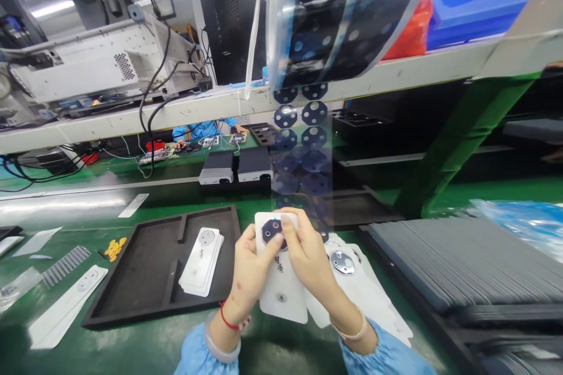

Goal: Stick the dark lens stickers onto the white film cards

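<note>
2 hands, left hand (248, 262) and right hand (310, 252), are clamped on 1 white panel (281, 281), its dark octagonal sticker (269, 227) partly covered. Panel is held over green benchtop (145, 351), flanked by black tray (147, 252) at left, loose white panels (372, 293) at right. Far side is partly blocked by hanging sticker strip (301, 149); right is bounded by stacked grey sheets (440, 252). Benchtop is exposed along tray's near edge.

Count: 1 left hand (247, 266), 1 right hand (310, 258), 1 held white panel (282, 299).
3 wristbands (231, 322), 1 film roll (347, 12), 2 dark-topped stacks (217, 160); yellow pieces (115, 248) overlap, can't count.
</note>
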### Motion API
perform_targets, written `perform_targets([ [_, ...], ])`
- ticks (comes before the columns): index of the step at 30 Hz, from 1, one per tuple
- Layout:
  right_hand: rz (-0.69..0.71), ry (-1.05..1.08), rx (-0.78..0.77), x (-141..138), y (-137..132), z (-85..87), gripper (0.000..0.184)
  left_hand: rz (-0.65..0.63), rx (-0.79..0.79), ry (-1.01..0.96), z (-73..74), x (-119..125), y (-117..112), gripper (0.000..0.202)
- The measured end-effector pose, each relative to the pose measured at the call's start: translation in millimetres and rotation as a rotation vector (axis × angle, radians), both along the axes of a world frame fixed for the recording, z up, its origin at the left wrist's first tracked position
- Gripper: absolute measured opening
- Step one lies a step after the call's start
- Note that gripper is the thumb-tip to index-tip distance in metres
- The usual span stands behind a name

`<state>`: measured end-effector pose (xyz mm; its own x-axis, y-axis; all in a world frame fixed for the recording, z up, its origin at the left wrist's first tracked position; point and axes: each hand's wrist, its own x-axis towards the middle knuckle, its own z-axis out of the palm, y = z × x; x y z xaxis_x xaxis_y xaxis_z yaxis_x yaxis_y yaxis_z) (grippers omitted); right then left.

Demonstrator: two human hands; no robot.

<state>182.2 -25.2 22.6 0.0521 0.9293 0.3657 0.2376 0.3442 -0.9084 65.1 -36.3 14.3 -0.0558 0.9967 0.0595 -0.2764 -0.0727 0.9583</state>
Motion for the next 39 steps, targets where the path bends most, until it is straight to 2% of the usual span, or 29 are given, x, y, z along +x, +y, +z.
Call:
perform_targets([
  [5,0.185,0.054,0.041,-7.5,-5.0,-9.2,0.037,0.108,0.045,-0.076,-8.9,-6.4,9.4,0.035],
  [8,0.087,0.094,0.004,-10.2,-8.2,-13.9,0.025,0.108,0.067,-0.007,-10.1,-2.3,6.2,0.039],
  [10,0.0,0.105,-0.012,-7.0,-10.4,-14.2,0.03,0.041,0.075,0.074,-8.1,-1.6,4.2,0.047],
  [12,-0.051,0.099,-0.021,2.4,-13.1,-13.8,0.037,-0.091,0.082,0.218,-2.7,-9.4,5.9,0.056],
  [14,-0.116,0.075,-0.045,19.2,-15.8,-15.2,0.044,-0.131,0.061,0.507,4.6,-29.1,13.3,0.06],
  [15,-0.167,0.061,-0.056,30.6,-16.9,-17.4,0.046,-0.08,0.035,0.678,7.8,-43.3,19.0,0.058],
  [16,-0.229,0.045,-0.062,44.0,-17.4,-20.9,0.048,0.035,-0.029,0.891,9.9,-59.5,25.6,0.053],
  [18,-0.355,-0.012,-0.058,75.5,-16.1,-32.2,0.05,0.17,-0.151,1.051,8.8,-94.0,40.2,0.042],
  [19,-0.417,-0.061,-0.058,92.4,-14.0,-39.8,0.05,0.216,-0.226,1.115,5.0,-110.1,47.3,0.044],
  [21,-0.508,-0.236,-0.112,124.2,-7.0,-58.1,0.049,0.26,-0.399,1.222,-8.7,-135.2,60.1,0.066],
  [22,-0.525,-0.352,-0.163,137.4,-2.5,-68.1,0.049,0.252,-0.469,1.26,-17.6,-143.3,65.4,0.077],
  [24,-0.523,-0.443,-0.21,155.4,7.3,-88.1,0.048,0.219,-0.581,1.321,-36.2,-150.9,74.0,0.09],
  [27,-0.504,-0.514,-0.228,161.7,18.6,-113.9,0.045,0.177,-0.703,1.39,-57.3,-149.7,82.7,0.082],
  [30,-0.536,-0.56,-0.166,155.2,22.8,-129.4,0.048,0.147,-0.768,1.434,-64.7,-148.2,87.3,0.058],
  [32,-0.587,-0.576,-0.1,149.9,22.2,-132.5,0.061,0.142,-0.762,1.447,-63.2,-149.8,88.2,0.052],
  [35,-0.657,-0.596,0.061,141.8,17.8,-126.0,0.077,0.167,-0.72,1.443,-56.0,-152.6,87.2,0.061],
  [39,-0.701,-0.592,0.282,128.4,9.7,-104.9,0.067,0.211,-0.657,1.408,-45.0,-151.6,83.2,0.068],
])
